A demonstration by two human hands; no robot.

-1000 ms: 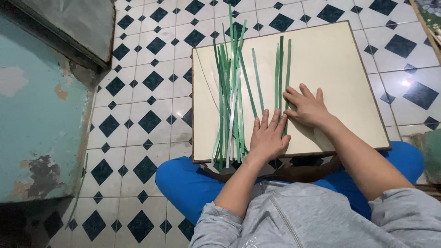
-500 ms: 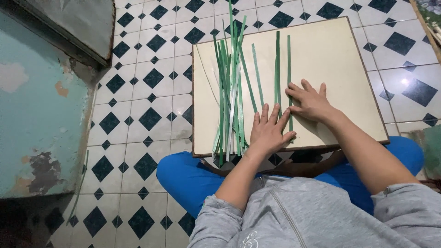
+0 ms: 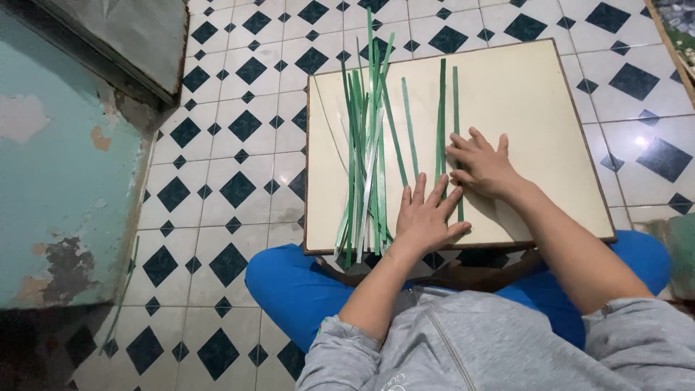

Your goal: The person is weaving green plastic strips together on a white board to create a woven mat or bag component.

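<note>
Resting flat with fingers spread, the left hand (image 3: 425, 217) presses on the cream board (image 3: 521, 94) near its closest edge, gripping nothing. Just beyond it, the right hand (image 3: 483, 165) also lies open, palm down, its fingertips touching two straight green strips (image 3: 447, 108) that run lengthwise up the board. Toward the board's left side lies a loose bundle of green strips (image 3: 365, 137), some overhanging the near edge. One single strip (image 3: 410, 127) lies between bundle and pair. Blue trousers (image 3: 289, 279) show beneath the board, on the black-and-white tiled floor (image 3: 232, 145).
</note>
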